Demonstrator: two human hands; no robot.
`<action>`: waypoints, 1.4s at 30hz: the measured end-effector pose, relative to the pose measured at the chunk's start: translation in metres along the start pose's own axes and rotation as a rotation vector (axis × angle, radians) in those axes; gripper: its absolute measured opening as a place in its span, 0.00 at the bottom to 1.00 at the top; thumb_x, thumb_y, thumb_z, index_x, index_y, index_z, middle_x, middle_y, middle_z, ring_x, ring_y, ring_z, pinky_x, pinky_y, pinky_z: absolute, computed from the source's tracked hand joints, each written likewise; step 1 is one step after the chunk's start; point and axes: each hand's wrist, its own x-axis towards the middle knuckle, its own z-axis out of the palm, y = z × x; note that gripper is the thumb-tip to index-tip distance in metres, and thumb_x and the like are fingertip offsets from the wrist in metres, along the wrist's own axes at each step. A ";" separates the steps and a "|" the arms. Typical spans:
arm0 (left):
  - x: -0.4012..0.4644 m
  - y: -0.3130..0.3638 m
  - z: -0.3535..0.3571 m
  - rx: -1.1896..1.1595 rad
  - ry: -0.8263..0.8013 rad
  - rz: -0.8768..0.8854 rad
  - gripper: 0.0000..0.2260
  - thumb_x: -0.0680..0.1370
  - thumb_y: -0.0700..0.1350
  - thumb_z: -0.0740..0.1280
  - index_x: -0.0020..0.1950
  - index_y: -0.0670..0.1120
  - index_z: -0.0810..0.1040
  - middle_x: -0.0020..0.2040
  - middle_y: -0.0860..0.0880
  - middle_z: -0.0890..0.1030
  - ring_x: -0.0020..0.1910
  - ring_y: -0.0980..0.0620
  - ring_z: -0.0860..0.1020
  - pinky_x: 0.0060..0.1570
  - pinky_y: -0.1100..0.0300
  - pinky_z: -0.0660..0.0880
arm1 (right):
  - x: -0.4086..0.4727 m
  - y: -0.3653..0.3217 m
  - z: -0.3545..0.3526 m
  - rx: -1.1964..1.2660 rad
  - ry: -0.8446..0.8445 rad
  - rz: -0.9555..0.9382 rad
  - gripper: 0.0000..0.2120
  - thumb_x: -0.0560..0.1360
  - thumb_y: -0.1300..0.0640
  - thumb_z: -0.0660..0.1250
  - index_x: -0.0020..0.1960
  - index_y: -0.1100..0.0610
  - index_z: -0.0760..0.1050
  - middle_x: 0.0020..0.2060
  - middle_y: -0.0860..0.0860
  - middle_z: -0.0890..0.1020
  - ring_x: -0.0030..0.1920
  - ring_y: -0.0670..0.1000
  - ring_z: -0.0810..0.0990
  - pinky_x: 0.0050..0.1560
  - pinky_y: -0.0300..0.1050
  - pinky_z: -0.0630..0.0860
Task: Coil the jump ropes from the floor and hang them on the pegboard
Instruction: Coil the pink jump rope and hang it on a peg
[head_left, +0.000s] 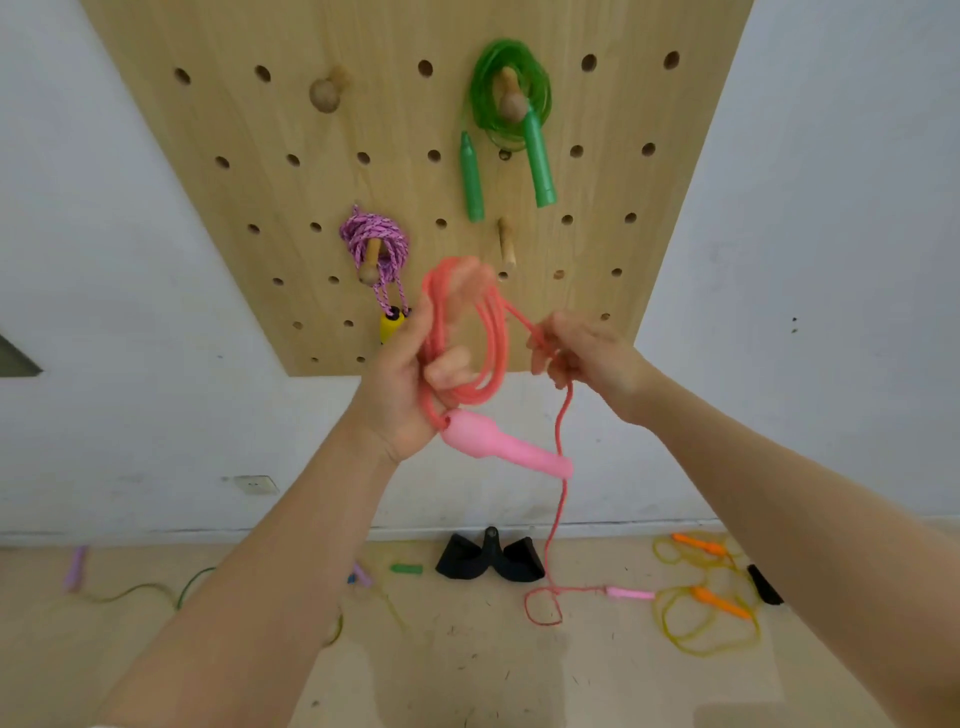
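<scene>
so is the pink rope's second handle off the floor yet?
No, the second pink handle lies on the floor at the end of the pink rope trailing down from the right hand.

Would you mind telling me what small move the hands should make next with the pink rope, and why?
Probably the right hand should lay another loop onto the coil in the left hand: the rope's tail hangs to the floor, where its second handle lies.

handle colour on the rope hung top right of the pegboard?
Green handles, matching its green cord; clearest in the head view.
</scene>
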 end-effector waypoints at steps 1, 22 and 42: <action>0.002 0.005 -0.003 -0.072 0.018 0.067 0.15 0.75 0.51 0.59 0.53 0.51 0.83 0.44 0.58 0.84 0.20 0.63 0.68 0.23 0.73 0.67 | -0.001 0.005 -0.003 -0.065 -0.011 0.017 0.14 0.82 0.56 0.51 0.45 0.59 0.72 0.31 0.52 0.75 0.29 0.46 0.70 0.34 0.36 0.69; 0.008 -0.044 0.017 0.710 0.055 -0.415 0.32 0.78 0.61 0.50 0.36 0.34 0.75 0.14 0.52 0.64 0.16 0.54 0.53 0.25 0.58 0.50 | -0.002 -0.050 -0.043 -0.597 -0.046 -0.156 0.13 0.65 0.51 0.76 0.33 0.56 0.74 0.28 0.49 0.71 0.28 0.44 0.66 0.31 0.36 0.64; 0.011 -0.064 -0.013 0.580 0.689 -0.138 0.21 0.82 0.47 0.56 0.74 0.45 0.59 0.49 0.45 0.79 0.30 0.56 0.79 0.33 0.63 0.74 | -0.021 -0.052 0.017 -0.882 -0.589 0.001 0.12 0.74 0.57 0.67 0.55 0.60 0.79 0.27 0.47 0.73 0.22 0.40 0.68 0.28 0.30 0.65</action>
